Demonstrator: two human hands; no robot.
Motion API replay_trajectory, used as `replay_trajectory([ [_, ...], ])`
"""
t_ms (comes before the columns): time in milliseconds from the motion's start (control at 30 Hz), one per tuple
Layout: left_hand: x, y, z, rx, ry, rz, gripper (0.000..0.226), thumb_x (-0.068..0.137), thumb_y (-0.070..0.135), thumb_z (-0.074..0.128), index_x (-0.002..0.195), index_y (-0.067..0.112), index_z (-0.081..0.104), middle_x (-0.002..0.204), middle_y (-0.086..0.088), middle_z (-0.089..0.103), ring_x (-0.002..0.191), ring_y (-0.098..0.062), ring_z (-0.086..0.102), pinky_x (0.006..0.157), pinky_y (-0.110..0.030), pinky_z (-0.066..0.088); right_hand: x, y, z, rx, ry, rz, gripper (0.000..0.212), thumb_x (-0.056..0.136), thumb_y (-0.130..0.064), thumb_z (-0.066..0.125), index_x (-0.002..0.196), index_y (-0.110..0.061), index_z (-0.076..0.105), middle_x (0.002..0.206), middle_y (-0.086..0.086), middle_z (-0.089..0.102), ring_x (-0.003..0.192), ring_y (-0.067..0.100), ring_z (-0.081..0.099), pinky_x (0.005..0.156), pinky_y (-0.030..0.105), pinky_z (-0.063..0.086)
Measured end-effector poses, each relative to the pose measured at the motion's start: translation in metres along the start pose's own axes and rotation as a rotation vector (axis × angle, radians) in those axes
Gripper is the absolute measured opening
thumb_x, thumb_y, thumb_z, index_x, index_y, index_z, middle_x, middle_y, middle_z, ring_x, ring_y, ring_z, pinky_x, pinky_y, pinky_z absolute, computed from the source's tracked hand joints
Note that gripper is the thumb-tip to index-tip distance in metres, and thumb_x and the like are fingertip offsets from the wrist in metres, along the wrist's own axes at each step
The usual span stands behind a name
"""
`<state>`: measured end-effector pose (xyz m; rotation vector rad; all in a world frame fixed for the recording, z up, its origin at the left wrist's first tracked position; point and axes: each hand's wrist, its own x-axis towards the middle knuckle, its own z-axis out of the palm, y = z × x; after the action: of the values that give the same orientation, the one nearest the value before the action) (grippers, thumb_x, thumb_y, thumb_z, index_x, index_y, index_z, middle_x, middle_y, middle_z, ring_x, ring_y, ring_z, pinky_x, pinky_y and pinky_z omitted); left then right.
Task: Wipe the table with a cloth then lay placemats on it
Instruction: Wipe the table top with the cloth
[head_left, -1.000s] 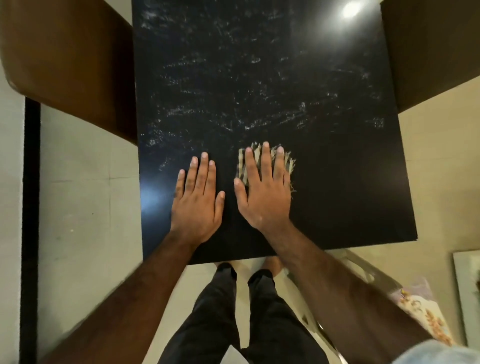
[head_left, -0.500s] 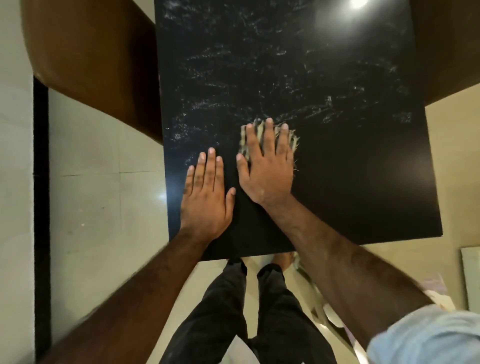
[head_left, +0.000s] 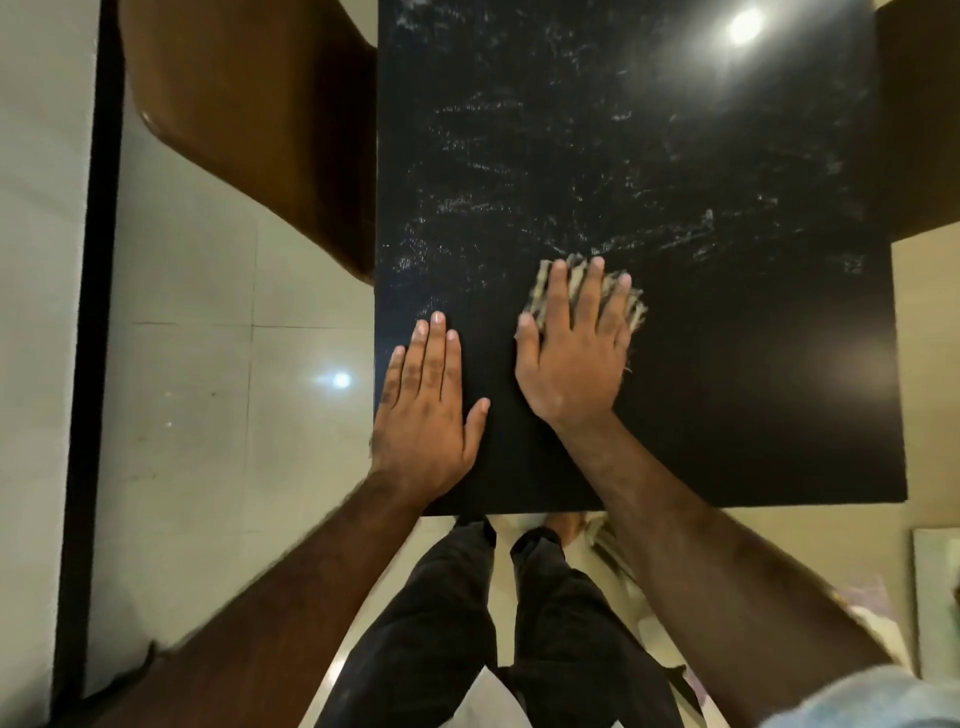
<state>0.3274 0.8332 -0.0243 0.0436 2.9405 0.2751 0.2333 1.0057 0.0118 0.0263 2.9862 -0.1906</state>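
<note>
Risk: I see white streaks across the upper and middle table (head_left: 753, 415); the cloth (head_left: 636, 312) is small and mostly covered, so I judge a pass could smear rather than lift, or leave the top of the frame unwiped. The cloth could also slip out from under flat fingers.

Right hand (head_left: 574, 353): spread flat, palm down, pressing the cloth at mid-frame; not clenched.

Left hand (head_left: 423, 410): flat, open, resting on bare table at its left edge, holding nothing.

Placemats: none that I can identify.
</note>
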Motion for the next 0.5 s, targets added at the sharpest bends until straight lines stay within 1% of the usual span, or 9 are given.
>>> replay_trajectory([
  [100, -0.002, -0.002, -0.002, -0.044, 0.002, 0.022, 0.089, 0.114, 0.065, 0.023, 0.177, 0.006, -0.002, 0.185, -0.016, -0.013, 0.173, -0.030, -0.008, 0.140, -0.054, 0.012, 0.003, -0.039, 0.001, 0.021, -0.025, -0.114, 0.074, 0.114, -0.063, 0.023, 0.180, -0.029, 0.018, 0.188, 0.013, 0.005, 0.172, 0.045, 0.000, 0.136, 0.059, 0.013],
  [167, -0.003, -0.002, -0.004, -0.095, -0.008, 0.028, 0.092, 0.114, 0.066, 0.026, 0.177, 0.008, -0.007, 0.185, -0.015, -0.017, 0.173, -0.029, -0.012, 0.140, -0.054, 0.009, -0.006, -0.052, -0.002, 0.051, -0.097, -0.186, 0.074, 0.113, -0.064, 0.018, 0.180, -0.033, 0.013, 0.188, 0.010, -0.001, 0.173, 0.041, -0.006, 0.137, 0.058, 0.007],
  [233, -0.002, -0.002, -0.011, -0.150, -0.018, 0.016, 0.095, 0.113, 0.069, 0.027, 0.176, 0.009, -0.010, 0.184, -0.012, -0.021, 0.172, -0.028, -0.015, 0.140, -0.052, 0.004, -0.006, -0.046, -0.012, 0.188, -0.193, -0.224, 0.071, 0.113, -0.060, 0.017, 0.179, -0.038, 0.010, 0.188, 0.004, -0.006, 0.173, 0.036, -0.013, 0.137, 0.061, 0.006],
  [267, -0.001, -0.001, -0.014, -0.164, -0.011, 0.015, 0.096, 0.112, 0.070, 0.027, 0.176, 0.010, -0.011, 0.184, -0.012, -0.021, 0.172, -0.028, -0.016, 0.140, -0.051, 0.001, -0.003, -0.037, -0.019, 0.275, -0.209, -0.213, 0.069, 0.113, -0.057, 0.018, 0.179, -0.039, 0.009, 0.189, 0.001, -0.005, 0.173, 0.033, -0.014, 0.137, 0.062, 0.007],
  [333, 0.006, 0.005, -0.019, -0.124, 0.032, 0.044, 0.094, 0.113, 0.068, 0.026, 0.177, 0.009, -0.006, 0.185, -0.013, -0.017, 0.172, -0.029, -0.013, 0.140, -0.050, -0.001, 0.002, -0.009, -0.029, 0.355, -0.125, -0.133, 0.068, 0.113, -0.051, 0.021, 0.179, -0.035, 0.015, 0.188, 0.001, 0.005, 0.174, 0.029, -0.008, 0.136, 0.058, 0.009],
  [400, 0.024, 0.019, -0.026, -0.060, 0.071, 0.101, 0.088, 0.114, 0.064, 0.025, 0.177, 0.008, 0.001, 0.186, -0.014, -0.011, 0.173, -0.030, -0.009, 0.140, -0.054, 0.002, 0.006, 0.027, -0.035, 0.342, -0.017, -0.020, 0.068, 0.113, -0.045, 0.027, 0.178, -0.025, 0.025, 0.187, 0.004, 0.017, 0.174, 0.030, 0.000, 0.139, 0.054, 0.011],
  [433, 0.036, 0.029, -0.029, -0.035, 0.085, 0.124, 0.086, 0.114, 0.062, 0.025, 0.178, 0.008, 0.003, 0.186, -0.014, -0.009, 0.173, -0.030, -0.009, 0.140, -0.055, 0.002, 0.008, 0.042, -0.035, 0.309, -0.003, 0.018, 0.067, 0.114, -0.041, 0.030, 0.177, -0.020, 0.028, 0.186, 0.006, 0.019, 0.174, 0.030, 0.002, 0.140, 0.055, 0.012],
  [500, 0.060, 0.049, -0.032, 0.003, 0.095, 0.144, 0.082, 0.116, 0.058, 0.023, 0.177, 0.007, 0.004, 0.186, -0.015, -0.009, 0.173, -0.032, -0.011, 0.139, -0.056, 0.000, 0.010, 0.064, -0.028, 0.223, -0.010, 0.031, 0.063, 0.117, -0.035, 0.037, 0.175, -0.012, 0.032, 0.186, 0.010, 0.020, 0.174, 0.031, 0.004, 0.140, 0.055, 0.013],
])
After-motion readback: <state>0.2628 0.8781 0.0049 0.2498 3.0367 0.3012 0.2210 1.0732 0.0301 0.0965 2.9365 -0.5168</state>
